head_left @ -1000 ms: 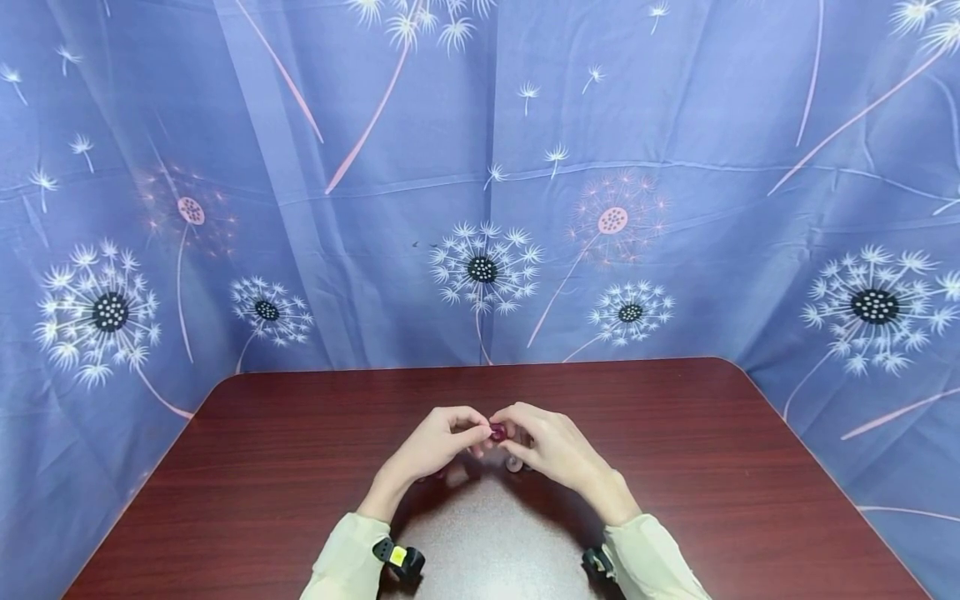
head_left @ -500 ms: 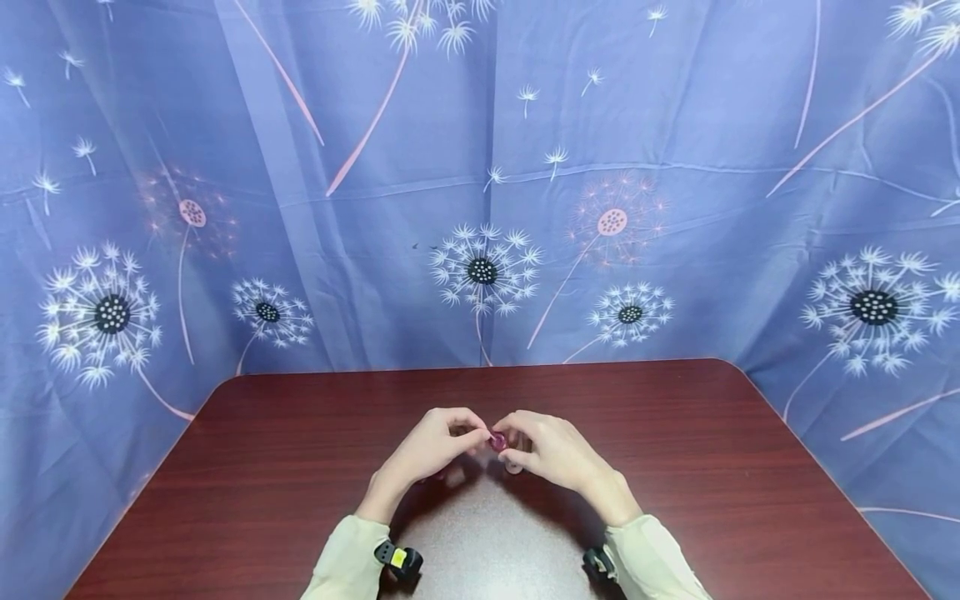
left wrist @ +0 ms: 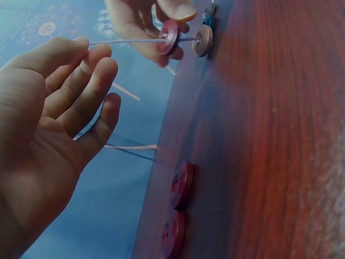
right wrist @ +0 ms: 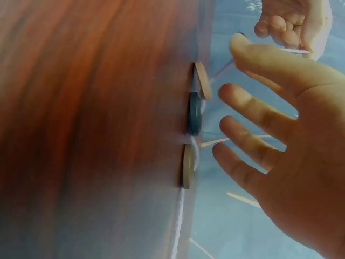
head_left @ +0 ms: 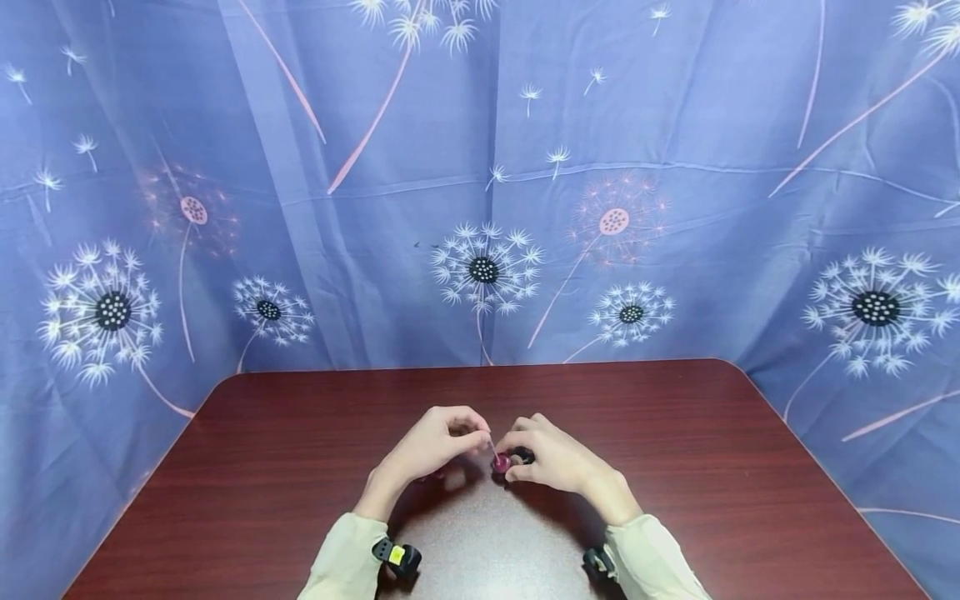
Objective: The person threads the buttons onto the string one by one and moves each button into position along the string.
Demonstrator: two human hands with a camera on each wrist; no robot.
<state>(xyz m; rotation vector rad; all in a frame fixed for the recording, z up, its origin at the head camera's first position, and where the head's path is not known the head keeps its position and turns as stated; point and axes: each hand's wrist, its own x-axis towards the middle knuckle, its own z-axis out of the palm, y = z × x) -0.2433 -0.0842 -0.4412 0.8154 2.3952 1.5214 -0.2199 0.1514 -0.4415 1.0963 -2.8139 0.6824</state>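
My left hand (head_left: 435, 440) pinches the end of a white string (left wrist: 129, 41) between thumb and forefinger, above the table. The string runs taut through a red button (left wrist: 170, 36). My right hand (head_left: 555, 454) holds this red button by its edge with thumb and forefinger, low over the table. Just beyond it on the string is a tan button (left wrist: 203, 40). A tilted tan button (right wrist: 203, 81), a dark green button (right wrist: 194, 113) and another tan button (right wrist: 188, 166) are strung in a row in the right wrist view. My fingers hide the red button there.
Two loose red buttons, a nearer one (left wrist: 172, 234) and a farther one (left wrist: 182, 185), lie on the table beneath my left hand. The string's tail (right wrist: 178, 221) trails along the dark red wooden table (head_left: 300, 417). A blue dandelion-print curtain (head_left: 360, 250) surrounds the table's back and sides.
My right hand has moved down toward the table, sliding the red button along the string away from my left fingertips. The left hand has stayed nearly still.
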